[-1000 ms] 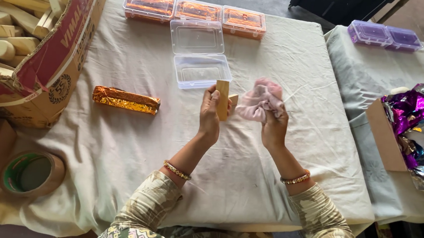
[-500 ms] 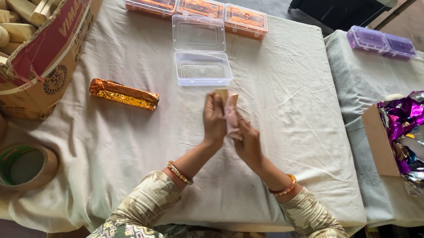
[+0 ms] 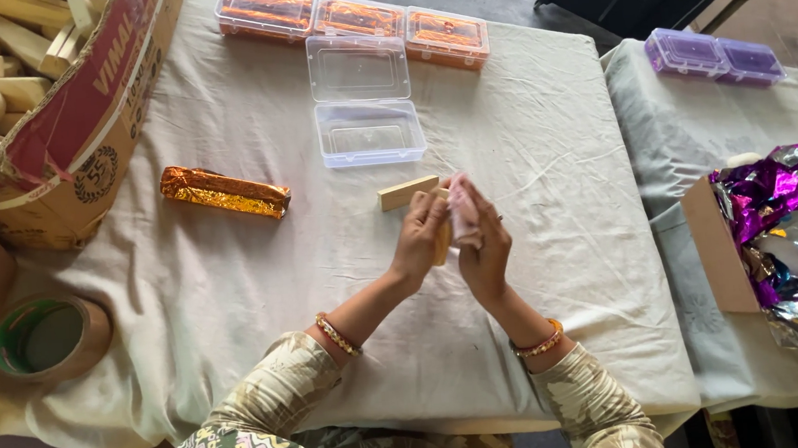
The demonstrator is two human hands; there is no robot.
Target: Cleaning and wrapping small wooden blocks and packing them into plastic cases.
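My left hand (image 3: 421, 235) grips a small pale wooden block (image 3: 442, 240) held upright over the white cloth. Pressed against that block is a pink cloth (image 3: 463, 212), held in my right hand (image 3: 485, 246). Both hands meet just above the table's middle. A second wooden block (image 3: 407, 192) lies flat on the cloth just behind my left hand. An open clear plastic box (image 3: 369, 132), lid flipped back, sits beyond it. A gold-foil-wrapped bar (image 3: 224, 192) lies to the left.
A cardboard box of wooden pieces (image 3: 25, 100) stands at far left, a tape roll (image 3: 47, 337) below it. Three orange-filled clear boxes (image 3: 352, 17) line the far edge. On the right table are purple boxes (image 3: 713, 54) and a box of purple foil (image 3: 788, 234).
My hands came together: the pink cloth moved from beside the block onto it. The hands dropped a little toward me. The view shifted slightly.
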